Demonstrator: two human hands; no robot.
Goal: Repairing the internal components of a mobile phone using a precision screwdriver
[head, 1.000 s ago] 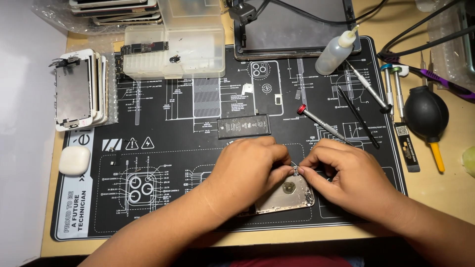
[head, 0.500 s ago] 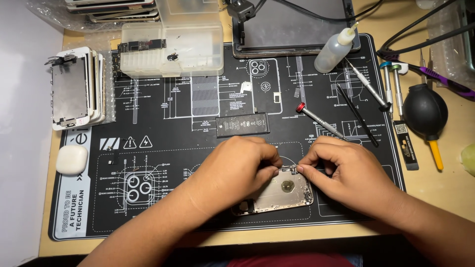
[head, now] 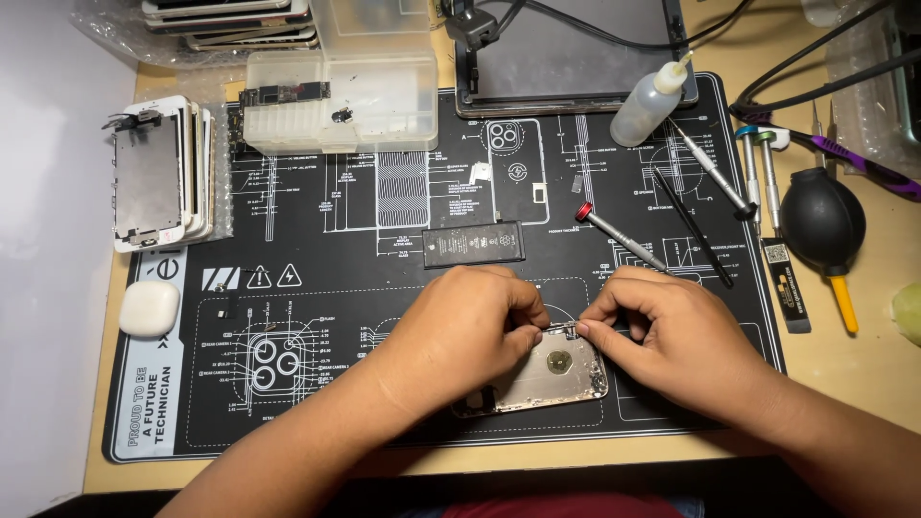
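My left hand [head: 470, 331] and right hand [head: 662, 336] pinch a tiny fragile part atop the stiff silver metal phone housing [head: 552, 376], lower centre; best gripped by its edges.

Head view, looking down at my bench. My left hand [head: 470, 331] lies over the left part of a silver phone housing [head: 552, 376] on the black repair mat [head: 365, 288]; my right hand [head: 672, 336] meets it at the housing's top edge, fingertips of both pinched on a small part there, too small to identify. Just above my hands lies a black battery [head: 474, 243]; a red-capped screwdriver [head: 622, 238] lies close to the right hand. Stack of phone screens [head: 158, 173] at the mat's left edge, white earbud case [head: 150, 308] below it. Squeeze bottle [head: 652, 96] and black air blower [head: 822, 223] to the right.
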